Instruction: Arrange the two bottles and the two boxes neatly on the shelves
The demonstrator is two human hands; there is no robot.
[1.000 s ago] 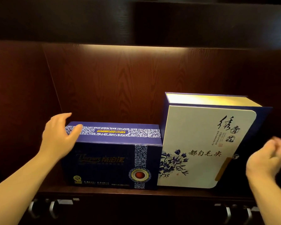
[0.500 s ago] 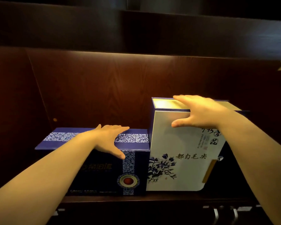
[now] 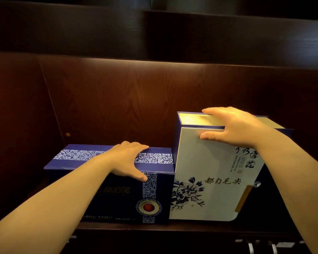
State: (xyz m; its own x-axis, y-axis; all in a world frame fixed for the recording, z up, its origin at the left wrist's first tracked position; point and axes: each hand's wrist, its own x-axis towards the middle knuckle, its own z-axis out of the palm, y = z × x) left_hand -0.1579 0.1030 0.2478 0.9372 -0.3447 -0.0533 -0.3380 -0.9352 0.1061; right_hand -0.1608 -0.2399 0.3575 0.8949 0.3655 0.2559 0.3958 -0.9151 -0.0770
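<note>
Two boxes stand side by side, touching, on a dark wooden shelf (image 3: 154, 227). The low dark blue box (image 3: 121, 202) with a patterned band and a red medallion is on the left. My left hand (image 3: 128, 162) lies over its top front edge, thumb on the front face, fingers on the lid. The taller white box (image 3: 209, 189) with blue flowers and black characters stands to the right. My right hand (image 3: 233, 127) grips its top front edge, thumb on the front, fingers on top. No bottles are in view.
The shelf bay has a lit wooden back panel (image 3: 136, 99) and a side wall (image 3: 17, 125) at the left, with a gap between it and the blue box. Another shelf board (image 3: 154, 33) runs above. Metal handles (image 3: 251, 247) show below the shelf at the right.
A second ago my left hand was at the blue box's left corner and my right hand was off to the right of the white box. Both hands have since moved onto the box tops.
</note>
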